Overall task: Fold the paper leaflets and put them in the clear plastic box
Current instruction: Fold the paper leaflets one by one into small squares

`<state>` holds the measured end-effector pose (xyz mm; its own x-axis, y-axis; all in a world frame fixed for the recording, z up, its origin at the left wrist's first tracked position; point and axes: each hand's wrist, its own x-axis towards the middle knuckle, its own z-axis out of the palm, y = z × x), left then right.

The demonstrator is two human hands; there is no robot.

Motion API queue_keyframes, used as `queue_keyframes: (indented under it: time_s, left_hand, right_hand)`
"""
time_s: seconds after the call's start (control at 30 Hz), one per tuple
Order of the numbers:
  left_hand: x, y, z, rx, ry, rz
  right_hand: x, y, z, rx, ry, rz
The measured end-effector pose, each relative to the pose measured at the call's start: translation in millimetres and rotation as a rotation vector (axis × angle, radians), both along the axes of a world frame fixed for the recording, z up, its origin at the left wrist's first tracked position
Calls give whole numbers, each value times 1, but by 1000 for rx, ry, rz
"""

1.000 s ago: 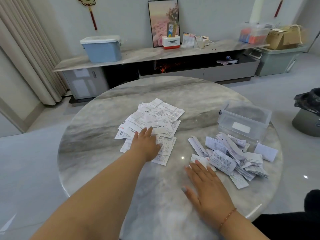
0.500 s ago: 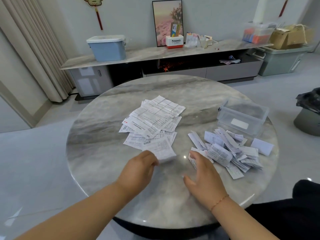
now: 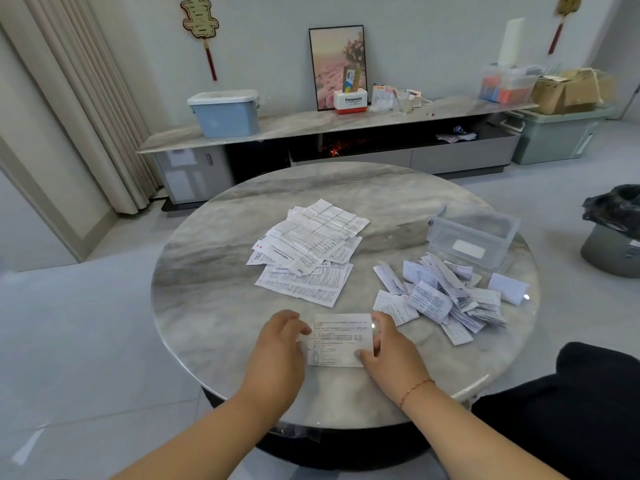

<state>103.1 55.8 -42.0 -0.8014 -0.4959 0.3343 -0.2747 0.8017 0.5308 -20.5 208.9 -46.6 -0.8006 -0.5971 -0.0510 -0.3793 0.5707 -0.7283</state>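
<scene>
One white printed leaflet [image 3: 341, 339] lies flat near the table's front edge, between my two hands. My left hand [image 3: 278, 351] holds its left edge with curled fingers. My right hand [image 3: 389, 348] pinches its right edge, thumb at the lower corner. A loose heap of unfolded leaflets [image 3: 308, 251] lies at the table's middle. A pile of folded leaflets [image 3: 440, 299] sits to the right, just in front of the clear plastic box [image 3: 472, 233], which stands open near the right rim.
The round marble table [image 3: 207, 289] carries everything. A black-bagged bin [image 3: 613, 230] stands on the floor to the right. A low cabinet [image 3: 346, 140] with a blue tub [image 3: 225, 114] runs along the far wall.
My left hand pulled one leaflet off the unfolded heap and drew it toward the front edge. My right hand left the table surface and took the leaflet's right side.
</scene>
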Motion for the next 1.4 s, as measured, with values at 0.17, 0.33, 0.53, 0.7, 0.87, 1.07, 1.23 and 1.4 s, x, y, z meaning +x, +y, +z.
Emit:
queue_keyframes:
  time_s: [0.17,0.33,0.53,0.7,0.87,1.07,1.23,1.4]
  left_hand:
    - [-8,28,-16,-164,-81,-291]
    - [-18,35,-27,-84,-165,-205]
    - [-20,36,-27,-53,-99,-158]
    - [-3,35,-30,152,-101,-223]
    - [1,30,-35,180,-81,-99]
    - [-5,35,-34,142,-61,144]
    - [-6,32,-34,125,11,209]
    - [-7,44,-39,-189,29,-39]
  right_hand:
    - [3,-5,4,202,190,-21]
    - [-4,-3,3,39,-125,5]
    - [-4,3,21,-86,-318,146]
    - [-24,19,20,246,110,454]
    - [-24,5,-7,80,138,347]
    - [-15,-12,-10,176,247,132]
    - [-10,-16,0,319,221,1]
    - [-6,-15,5,424,49,0]
